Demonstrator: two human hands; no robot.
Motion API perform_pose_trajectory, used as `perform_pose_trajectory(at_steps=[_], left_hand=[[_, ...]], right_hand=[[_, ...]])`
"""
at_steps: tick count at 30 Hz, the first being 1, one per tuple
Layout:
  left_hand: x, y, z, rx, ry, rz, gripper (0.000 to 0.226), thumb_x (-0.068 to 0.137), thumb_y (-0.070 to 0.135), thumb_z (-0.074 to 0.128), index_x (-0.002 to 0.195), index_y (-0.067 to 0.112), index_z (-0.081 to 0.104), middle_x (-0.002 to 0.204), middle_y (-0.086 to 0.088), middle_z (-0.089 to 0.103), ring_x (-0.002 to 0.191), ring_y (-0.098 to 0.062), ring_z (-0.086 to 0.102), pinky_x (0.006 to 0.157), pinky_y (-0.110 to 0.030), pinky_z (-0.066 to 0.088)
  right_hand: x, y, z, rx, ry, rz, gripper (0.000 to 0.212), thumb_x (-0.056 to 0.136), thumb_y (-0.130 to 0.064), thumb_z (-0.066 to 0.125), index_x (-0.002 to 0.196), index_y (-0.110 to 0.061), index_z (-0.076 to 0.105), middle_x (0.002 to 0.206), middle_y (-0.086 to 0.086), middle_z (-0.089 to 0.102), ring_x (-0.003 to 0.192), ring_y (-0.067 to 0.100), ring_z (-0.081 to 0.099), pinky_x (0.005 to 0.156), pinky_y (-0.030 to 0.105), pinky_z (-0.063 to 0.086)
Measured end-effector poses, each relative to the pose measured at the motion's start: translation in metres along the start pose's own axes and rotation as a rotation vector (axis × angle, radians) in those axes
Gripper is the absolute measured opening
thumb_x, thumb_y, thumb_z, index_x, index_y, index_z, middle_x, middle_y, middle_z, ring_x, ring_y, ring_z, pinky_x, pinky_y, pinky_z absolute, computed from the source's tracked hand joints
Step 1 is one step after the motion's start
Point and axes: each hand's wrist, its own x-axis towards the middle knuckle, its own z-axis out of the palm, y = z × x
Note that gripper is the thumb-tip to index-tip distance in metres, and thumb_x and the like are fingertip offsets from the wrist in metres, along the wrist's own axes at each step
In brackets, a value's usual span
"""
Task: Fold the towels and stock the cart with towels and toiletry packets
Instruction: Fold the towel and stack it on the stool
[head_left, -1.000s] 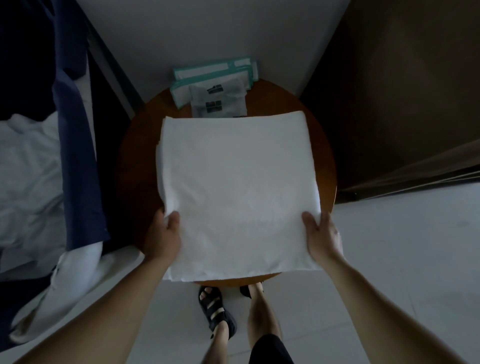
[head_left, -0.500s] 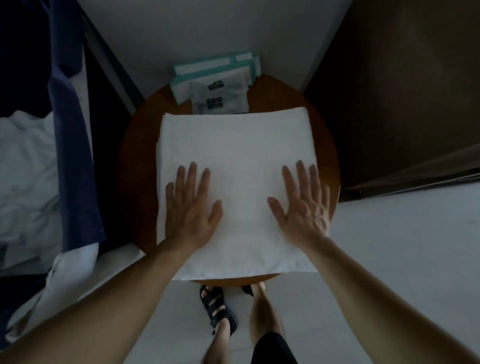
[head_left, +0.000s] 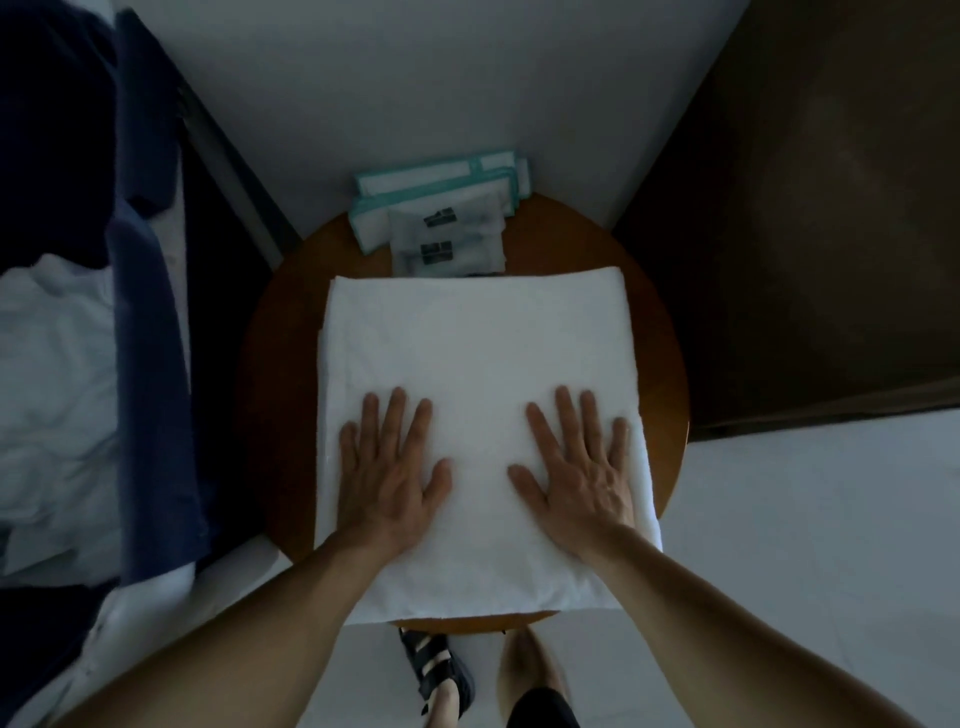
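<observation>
A white folded towel lies flat on a small round wooden table and covers most of its top. My left hand rests palm down on the towel's near left part, fingers spread. My right hand lies flat on the near right part in the same way. Neither hand holds anything. Behind the towel, at the table's far edge, lies a pile of toiletry packets, white with teal borders and dark labels. No cart shows in this view.
A bed with white linen and a dark blue cloth stands close on the left. A white wall corner is behind the table, a dark brown panel on the right. My sandalled feet stand on pale floor below the table.
A second ago both hands gripped the towel's near corners. They then let go and laid flat on top of it. Since half a second ago they have hardly shifted.
</observation>
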Motion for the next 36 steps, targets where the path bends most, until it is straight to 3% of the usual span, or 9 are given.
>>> perform_pose_trajectory(at_steps=[4, 8, 12, 15, 18, 23, 29, 36], left_hand=[[0.017, -0.003, -0.072, 0.005, 0.072, -0.024, 0.076, 0.091, 0.061, 0.003, 0.159, 0.026, -0.002, 0.166, -0.004, -0.013, 0.151, -0.026, -0.018, 0.122, -0.05, -0.005], [0.038, -0.023, -0.173, -0.024, 0.276, -0.036, 0.074, 0.095, 0.059, 0.01, 0.159, 0.023, 0.004, 0.167, -0.001, -0.003, 0.152, -0.023, -0.014, 0.123, -0.046, -0.005], [0.032, -0.07, -0.25, -0.134, 0.528, -0.115, 0.07, 0.095, 0.052, 0.025, 0.155, 0.016, 0.028, 0.164, -0.006, 0.019, 0.153, -0.025, 0.006, 0.122, -0.05, 0.012], [0.013, -0.126, -0.272, -0.153, 0.571, -0.211, 0.072, 0.094, 0.054, 0.024, 0.155, 0.016, 0.03, 0.164, -0.006, 0.021, 0.153, -0.025, 0.008, 0.122, -0.049, 0.011], [-0.01, -0.198, -0.268, -0.17, 0.554, -0.32, 0.077, 0.091, 0.059, 0.017, 0.157, 0.018, 0.023, 0.166, -0.005, 0.014, 0.153, -0.022, 0.001, 0.123, -0.048, 0.009], [-0.031, -0.324, -0.237, -0.192, 0.515, -0.439, 0.072, 0.097, 0.055, 0.026, 0.158, 0.016, 0.018, 0.166, -0.007, 0.011, 0.153, -0.025, 0.003, 0.122, -0.05, 0.011], [-0.019, -0.457, -0.188, -0.263, 0.365, -0.466, 0.071, 0.099, 0.052, 0.033, 0.159, 0.02, 0.01, 0.167, -0.004, 0.005, 0.154, -0.022, -0.003, 0.123, -0.047, 0.008], [0.003, -0.565, -0.112, -0.303, 0.272, -0.43, 0.082, 0.089, 0.063, 0.01, 0.158, 0.019, 0.017, 0.166, -0.005, 0.014, 0.153, -0.025, 0.006, 0.121, -0.047, 0.015]], right_hand=[[0.019, -0.032, -0.04, 0.044, 0.078, -0.061, 0.072, 0.097, -0.07, 0.017, 0.158, -0.037, -0.001, 0.167, -0.002, -0.013, 0.153, 0.027, -0.012, 0.119, 0.061, -0.001], [0.066, -0.084, -0.112, 0.092, 0.2, -0.165, 0.071, 0.099, -0.068, 0.019, 0.159, -0.031, 0.011, 0.167, 0.006, 0.003, 0.154, 0.03, 0.004, 0.117, 0.063, 0.019], [0.105, -0.149, -0.184, 0.185, 0.304, -0.325, 0.071, 0.099, -0.066, 0.024, 0.16, -0.031, 0.009, 0.168, 0.006, 0.001, 0.154, 0.029, -0.001, 0.119, 0.06, 0.016], [0.124, -0.206, -0.225, 0.238, 0.361, -0.459, 0.07, 0.099, -0.063, 0.032, 0.159, -0.029, 0.017, 0.167, 0.008, 0.009, 0.154, 0.03, 0.002, 0.119, 0.06, 0.015], [0.138, -0.266, -0.242, 0.187, 0.352, -0.58, 0.07, 0.098, -0.059, 0.034, 0.158, -0.029, 0.013, 0.167, 0.008, 0.008, 0.154, 0.031, 0.002, 0.118, 0.061, 0.012], [0.164, -0.369, -0.213, 0.09, 0.191, -0.67, 0.072, 0.096, -0.062, 0.028, 0.158, -0.033, 0.003, 0.168, 0.001, -0.005, 0.152, 0.021, -0.019, 0.118, 0.057, 0.001], [0.207, -0.483, -0.117, -0.032, -0.179, -0.524, 0.089, 0.092, -0.067, 0.042, 0.157, -0.035, -0.01, 0.161, -0.007, -0.03, 0.147, 0.021, -0.03, 0.118, 0.065, -0.001], [0.267, -0.549, 0.0, -0.025, -0.46, -0.313, 0.124, 0.075, -0.074, 0.065, 0.147, -0.041, -0.031, 0.158, -0.008, -0.036, 0.145, 0.023, -0.035, 0.113, 0.072, -0.001]])
